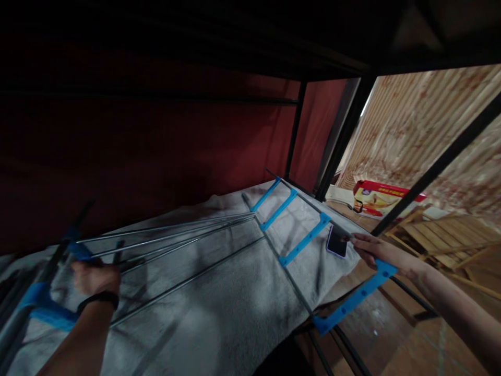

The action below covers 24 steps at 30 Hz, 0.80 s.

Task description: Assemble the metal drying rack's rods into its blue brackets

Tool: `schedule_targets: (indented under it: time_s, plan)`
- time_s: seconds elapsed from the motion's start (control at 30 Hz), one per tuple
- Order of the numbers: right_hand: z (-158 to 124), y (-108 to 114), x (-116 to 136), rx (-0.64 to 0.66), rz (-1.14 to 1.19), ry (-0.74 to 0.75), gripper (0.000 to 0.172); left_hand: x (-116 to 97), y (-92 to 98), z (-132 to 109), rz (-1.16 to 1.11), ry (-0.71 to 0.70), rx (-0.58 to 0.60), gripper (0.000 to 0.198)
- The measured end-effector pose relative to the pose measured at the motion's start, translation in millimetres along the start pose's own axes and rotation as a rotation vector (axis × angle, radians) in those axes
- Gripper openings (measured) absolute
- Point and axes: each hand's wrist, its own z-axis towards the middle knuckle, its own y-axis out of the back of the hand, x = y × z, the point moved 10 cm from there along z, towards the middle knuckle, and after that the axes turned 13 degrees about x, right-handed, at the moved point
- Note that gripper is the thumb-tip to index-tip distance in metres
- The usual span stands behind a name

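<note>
On a bed-like surface draped in a pale grey cloth (235, 292) lies a rack of metal tubes joined by blue plastic brackets (305, 241). My left hand (97, 278) is closed around a blue bracket (79, 251) at the rack's left end, beside the thin metal rods (156, 241); its fingertips are partly hidden. Those rods run from there to a cross tube (293, 285) in the middle. At the right end my right hand (368, 248) grips the outer tube (340, 224), above another blue bracket (352, 300). A phone (336, 243) lies under that tube, close to my right fingers.
Black frame posts (344, 136) and bars surround the surface, with a dark red wall (219, 151) behind. To the right are a red and yellow box (387, 198), a wooden slatted piece (450, 235) and a tiled floor (422, 339).
</note>
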Motion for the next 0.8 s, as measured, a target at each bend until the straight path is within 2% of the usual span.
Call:
schedule_targets:
  time_s: [0.07, 0.13, 0.27, 0.37, 0.53, 0.7, 0.8]
  plan:
    - [-3, -23, 18, 0.007, -0.043, 0.025, 0.064, 1, 3.5, -8, -0.001, 0.065, -0.007, 0.055]
    - [-10, -44, 30, 0.001, -0.093, 0.045, 0.071, -2, 8.8, -15, -0.028, 0.067, -0.029, 0.047]
    - [-28, -70, 35, -0.054, -0.190, 0.041, 0.080, -1, 18.0, -21, -0.072, 0.072, -0.061, 0.043]
    - [-36, -74, 36, -0.117, -0.243, 0.059, 0.081, 1, 21.3, -21, -0.084, 0.074, -0.053, 0.041]
    - [-29, -68, 26, -0.127, -0.216, 0.003, 0.088, 3, 23.0, -21, -0.073, 0.095, -0.041, 0.043]
    - [-15, -73, 20, -0.042, -0.189, -0.025, 0.097, 3, 22.2, -23, -0.060, 0.076, -0.036, 0.039]
    - [-11, -78, 21, -0.018, -0.232, 0.010, 0.094, 0, 22.8, -25, -0.047, 0.052, -0.050, 0.029]
